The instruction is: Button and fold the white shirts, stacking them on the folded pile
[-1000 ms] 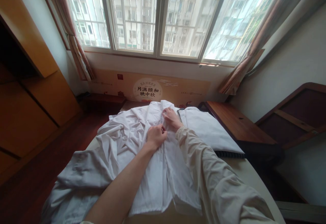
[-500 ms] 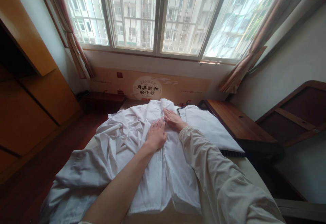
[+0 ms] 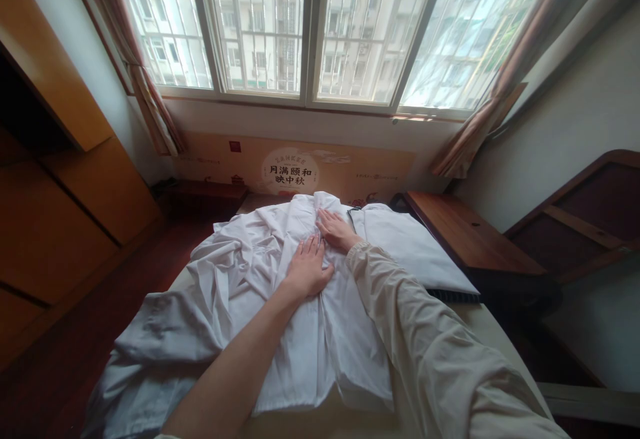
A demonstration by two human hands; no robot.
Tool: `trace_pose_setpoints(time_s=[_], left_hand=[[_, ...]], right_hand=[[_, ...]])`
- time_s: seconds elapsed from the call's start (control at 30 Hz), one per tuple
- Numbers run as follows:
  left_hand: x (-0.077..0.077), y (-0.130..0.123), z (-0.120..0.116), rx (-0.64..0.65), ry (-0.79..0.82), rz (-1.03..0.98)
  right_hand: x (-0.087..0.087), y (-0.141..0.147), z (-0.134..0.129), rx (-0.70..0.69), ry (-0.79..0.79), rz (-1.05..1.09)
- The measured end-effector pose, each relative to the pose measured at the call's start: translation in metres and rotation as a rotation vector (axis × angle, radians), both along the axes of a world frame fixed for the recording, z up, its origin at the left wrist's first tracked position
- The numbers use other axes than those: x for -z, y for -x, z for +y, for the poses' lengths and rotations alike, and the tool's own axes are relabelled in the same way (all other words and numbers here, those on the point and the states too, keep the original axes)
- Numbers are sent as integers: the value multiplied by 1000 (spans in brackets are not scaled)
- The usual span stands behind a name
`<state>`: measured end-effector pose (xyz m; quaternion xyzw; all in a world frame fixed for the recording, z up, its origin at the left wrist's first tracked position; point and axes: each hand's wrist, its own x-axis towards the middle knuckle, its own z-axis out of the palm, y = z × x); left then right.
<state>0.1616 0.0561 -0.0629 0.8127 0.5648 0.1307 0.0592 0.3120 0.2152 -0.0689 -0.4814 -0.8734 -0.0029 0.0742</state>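
Both the left hand (image 3: pixel 307 269) and the right hand (image 3: pixel 336 229) lie flat, fingers open and gripping nothing, side by side on the crumpled white cotton garment (image 3: pixel 260 306) spread across the surface (image 3: pixel 490 339), seemingly pressing its middle smooth.

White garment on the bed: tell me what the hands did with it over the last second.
Both hands let go of the pinched cloth and opened. The left hand and right hand now lie flat, palms down, on the crumpled white cotton garment. The garment, the folded white cloth beside it and the room stayed as they were.
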Motion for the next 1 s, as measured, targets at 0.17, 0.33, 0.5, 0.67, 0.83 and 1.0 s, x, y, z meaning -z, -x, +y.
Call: trace_pose_setpoints(time_s=[0.17, 0.33, 0.5, 0.67, 0.83, 1.0], left_hand=[[0, 2, -7, 9, -37, -12], [-3, 10, -25, 81, 37, -35], [-34, 41, -41, 286, 240, -37], [-69, 100, -41, 420, 221, -99], [-76, 150, -42, 467, 1, 51], [-76, 158, -70, 732, -28, 86]], right_hand=[[-4, -6, -30, 6, 52, -5], [-3, -16, -76, 49, 113, 19], [-4, -29, -128, 37, 130, -4], [-16, -55, -183, -175, 105, 32], [-38, -106, -217, -373, 42, 58], [-49, -137, -249, -575, 59, 138]])
